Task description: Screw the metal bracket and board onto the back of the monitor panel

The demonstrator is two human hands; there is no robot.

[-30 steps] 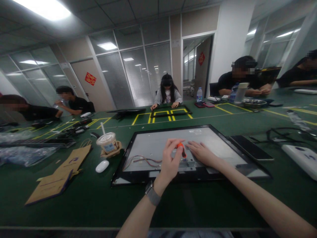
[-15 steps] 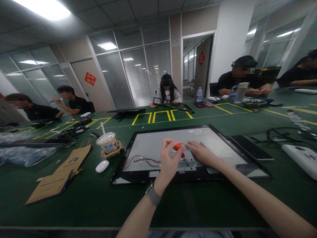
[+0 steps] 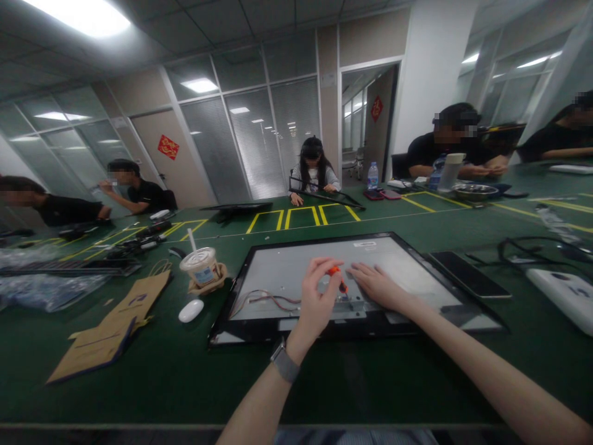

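So the orange screwdriver (image 3: 334, 271) is pretty much upright, leaning a bit, with its tip end down by the metal strip (image 3: 353, 315) near the close edge of the panel (image 3: 259, 266). Its handle sits right at the fingertips of the left hand (image 3: 319, 293), pinched between the thumb and the curled fingers, with the top poking out past them toward the right. Can't really tell if the tip is seated in anything, too small and blurry there.

Right hand (image 3: 377, 285) is just beside it, fingers stretched out flat and pressed on the panel's grey back, not gripping anything. A few thin wires (image 3: 273, 296) run along the panel to the left of the strip.

The whole panel lies flat on the green counter (image 3: 185, 395). Left of it there's a drink cup (image 3: 202, 270) in a cardboard holder, a white mouse (image 3: 191, 311) and a brown paper bag (image 3: 136, 303). On the right, a dark phone-like slab (image 3: 470, 275) near the panel's edge. Across the counter a person (image 3: 320, 173) has a hand on a thin black frame (image 3: 345, 201).
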